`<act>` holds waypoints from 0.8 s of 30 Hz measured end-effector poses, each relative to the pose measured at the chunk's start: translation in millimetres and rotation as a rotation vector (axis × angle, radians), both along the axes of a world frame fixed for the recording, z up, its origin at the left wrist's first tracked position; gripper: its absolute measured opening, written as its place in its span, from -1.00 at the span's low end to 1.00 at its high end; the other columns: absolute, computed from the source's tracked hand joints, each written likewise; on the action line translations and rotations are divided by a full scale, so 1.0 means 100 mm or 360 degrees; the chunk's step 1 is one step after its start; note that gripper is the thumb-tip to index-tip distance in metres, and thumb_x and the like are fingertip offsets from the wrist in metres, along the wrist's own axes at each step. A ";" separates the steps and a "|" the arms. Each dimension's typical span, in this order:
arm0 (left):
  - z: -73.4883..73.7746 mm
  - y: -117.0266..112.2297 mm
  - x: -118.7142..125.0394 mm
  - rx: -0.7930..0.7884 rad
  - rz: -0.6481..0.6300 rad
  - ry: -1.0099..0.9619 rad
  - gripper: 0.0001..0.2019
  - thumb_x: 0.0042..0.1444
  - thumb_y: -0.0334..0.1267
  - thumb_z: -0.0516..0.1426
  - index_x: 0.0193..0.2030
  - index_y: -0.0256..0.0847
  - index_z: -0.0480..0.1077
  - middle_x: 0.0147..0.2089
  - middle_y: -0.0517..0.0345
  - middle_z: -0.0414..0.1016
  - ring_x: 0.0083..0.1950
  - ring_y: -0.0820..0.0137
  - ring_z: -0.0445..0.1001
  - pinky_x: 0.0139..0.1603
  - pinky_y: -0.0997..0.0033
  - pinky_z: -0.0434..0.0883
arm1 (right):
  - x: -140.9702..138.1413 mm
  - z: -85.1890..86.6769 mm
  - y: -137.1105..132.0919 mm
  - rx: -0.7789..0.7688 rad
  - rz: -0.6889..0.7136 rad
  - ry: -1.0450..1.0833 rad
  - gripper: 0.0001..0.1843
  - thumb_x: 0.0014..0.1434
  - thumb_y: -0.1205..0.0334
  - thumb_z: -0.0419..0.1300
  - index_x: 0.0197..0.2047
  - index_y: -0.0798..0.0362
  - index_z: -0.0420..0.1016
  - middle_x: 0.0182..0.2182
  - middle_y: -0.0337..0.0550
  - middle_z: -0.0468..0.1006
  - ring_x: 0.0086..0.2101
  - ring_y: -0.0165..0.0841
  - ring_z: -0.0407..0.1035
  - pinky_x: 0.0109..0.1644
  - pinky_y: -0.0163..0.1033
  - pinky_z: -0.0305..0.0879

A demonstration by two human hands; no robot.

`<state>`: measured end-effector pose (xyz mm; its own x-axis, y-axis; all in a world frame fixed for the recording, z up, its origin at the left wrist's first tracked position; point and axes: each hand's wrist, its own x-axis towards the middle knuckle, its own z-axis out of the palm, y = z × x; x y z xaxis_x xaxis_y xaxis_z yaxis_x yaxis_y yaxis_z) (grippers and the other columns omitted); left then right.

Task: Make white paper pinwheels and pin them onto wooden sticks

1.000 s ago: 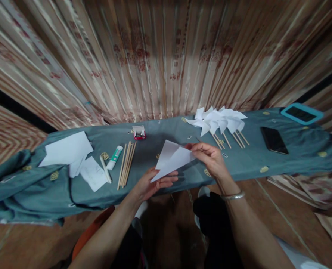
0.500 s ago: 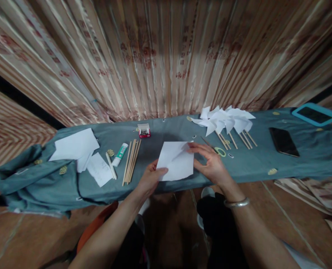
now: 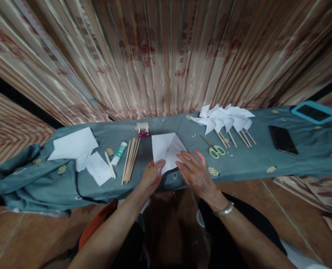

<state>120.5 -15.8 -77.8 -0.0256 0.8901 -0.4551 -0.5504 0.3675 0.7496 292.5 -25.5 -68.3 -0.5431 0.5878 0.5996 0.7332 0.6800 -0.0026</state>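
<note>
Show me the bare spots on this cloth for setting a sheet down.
Bare cloth lies between the scissors and the phone, and again right of the phone, below the tablet. Crowded: paper stack through glue stick and sticks; the middle under the left hand, right hand and folded sheet; the pinwheels behind.

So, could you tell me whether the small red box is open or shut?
Open: the red box has its white lid raised, dark contents showing.
</note>
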 end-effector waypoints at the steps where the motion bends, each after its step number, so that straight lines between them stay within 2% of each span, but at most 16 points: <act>1: -0.01 -0.01 0.00 -0.0021 -0.0019 -0.0003 -0.76 -0.28 -0.26 0.35 -0.38 -0.21 0.52 -0.33 0.08 0.63 -0.27 0.27 0.56 -0.20 0.33 0.49 | 0.00 -0.02 -0.01 0.0006 0.0010 0.0008 -0.79 0.28 0.44 0.09 -0.09 0.08 0.49 -0.03 -0.02 0.60 0.08 -0.16 0.37 0.24 0.13 0.11; 4: -0.08 0.01 -0.02 0.0055 -0.0080 0.0066 -0.62 -0.19 -0.13 0.34 -0.22 -0.29 0.52 -0.21 -0.07 0.63 -0.16 0.17 0.58 -0.10 0.24 0.49 | 0.05 -0.08 -0.04 -0.0024 0.0028 0.0036 -0.78 0.27 0.45 0.09 -0.10 0.07 0.50 -0.07 -0.04 0.62 0.04 -0.18 0.39 0.23 0.12 0.15; 6: -0.15 0.04 -0.06 0.0234 -0.0049 0.0288 -0.48 -0.12 -0.14 0.31 0.00 -0.33 0.46 0.01 -0.18 0.57 -0.01 0.11 0.56 0.03 0.16 0.46 | 0.09 -0.11 -0.06 -0.0087 0.0033 0.0049 -0.76 0.28 0.45 0.07 -0.09 0.05 0.51 -0.06 -0.05 0.61 0.04 -0.19 0.40 0.24 0.13 0.15; 8: -0.20 0.06 -0.13 0.0494 0.0025 0.0700 -0.34 -0.04 -0.25 0.26 0.25 -0.27 0.27 0.28 -0.22 0.35 0.18 0.10 0.45 0.15 0.11 0.40 | 0.13 -0.13 -0.09 -0.0162 0.0040 0.0057 -0.74 0.30 0.45 0.05 -0.09 0.03 0.51 -0.05 -0.05 0.61 0.04 -0.19 0.40 0.24 0.14 0.16; 10: -0.20 0.08 -0.22 0.0840 0.0023 0.1257 -0.29 0.05 -0.37 0.17 0.37 -0.16 0.12 0.45 -0.16 0.07 0.38 0.11 0.22 0.28 0.05 0.28 | 0.18 -0.16 -0.11 -0.0238 0.0052 0.0078 -0.72 0.30 0.45 0.03 -0.07 0.02 0.51 -0.04 -0.02 0.61 0.04 -0.17 0.41 0.23 0.15 0.18; 11: -0.19 0.08 -0.26 0.1045 -0.0035 0.1560 -0.33 0.08 -0.42 0.12 0.37 -0.14 0.13 0.48 -0.12 -0.01 0.45 0.13 0.07 0.34 0.01 0.19 | 0.21 -0.17 -0.12 -0.0275 0.0058 0.0091 -0.71 0.30 0.44 0.02 -0.06 0.02 0.51 -0.03 0.00 0.60 0.05 -0.17 0.41 0.22 0.16 0.20; 13: -0.15 0.07 -0.34 0.1427 -0.0232 0.2105 -0.42 0.13 -0.53 0.01 0.29 -0.09 0.27 0.50 -0.02 -0.03 0.51 0.16 -0.15 0.41 -0.10 0.02 | 0.25 -0.19 -0.13 -0.0333 0.0064 0.0113 -0.71 0.30 0.43 0.01 -0.05 0.03 0.51 -0.03 0.03 0.60 0.04 -0.16 0.42 0.21 0.18 0.22; 16: -0.11 0.04 -0.38 0.1702 -0.0562 0.2648 -0.40 0.07 -0.66 -0.06 0.16 -0.07 0.40 0.46 0.01 0.09 0.53 0.15 -0.22 0.40 -0.23 -0.08 | 0.32 -0.22 -0.15 -0.0372 0.0049 0.0133 -0.72 0.31 0.41 0.02 -0.05 0.04 0.51 -0.03 0.02 0.60 0.03 -0.16 0.43 0.19 0.15 0.26; 19: -0.12 0.01 -0.37 0.1722 -0.0674 0.2897 -0.44 0.06 -0.67 0.00 0.13 -0.11 0.43 0.46 -0.08 0.06 0.52 0.08 -0.18 0.39 -0.29 -0.13 | 0.39 -0.26 -0.16 -0.0423 0.0029 0.0193 -0.73 0.32 0.39 0.02 -0.07 0.02 0.51 -0.02 0.00 0.60 0.03 -0.18 0.43 0.18 0.12 0.29; 21: -0.13 0.01 -0.35 0.1734 -0.0639 0.2965 -0.56 0.11 -0.60 0.06 0.06 -0.11 0.47 0.46 -0.10 0.05 0.51 0.03 -0.15 0.38 -0.33 -0.16 | 0.44 -0.28 -0.17 -0.0471 0.0029 0.0235 -0.73 0.32 0.38 0.01 -0.07 0.01 0.51 -0.02 -0.02 0.60 0.04 -0.18 0.43 0.19 0.12 0.29; 24: -0.13 0.02 -0.34 0.1801 -0.0579 0.2982 -0.78 0.16 -0.46 0.14 -0.12 -0.12 0.53 0.43 -0.06 0.15 0.49 -0.01 -0.07 0.37 -0.36 -0.16 | 0.49 -0.32 -0.20 -0.0533 0.0037 0.0301 -0.73 0.33 0.36 0.01 -0.07 0.01 0.52 -0.02 -0.03 0.60 0.03 -0.18 0.44 0.18 0.12 0.29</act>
<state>86.5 -14.3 -90.3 0.4903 0.7522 0.4402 0.8087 -0.5810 0.0921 341.9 -45.0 -100.4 -0.4569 0.7569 0.4673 0.6829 0.6351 -0.3609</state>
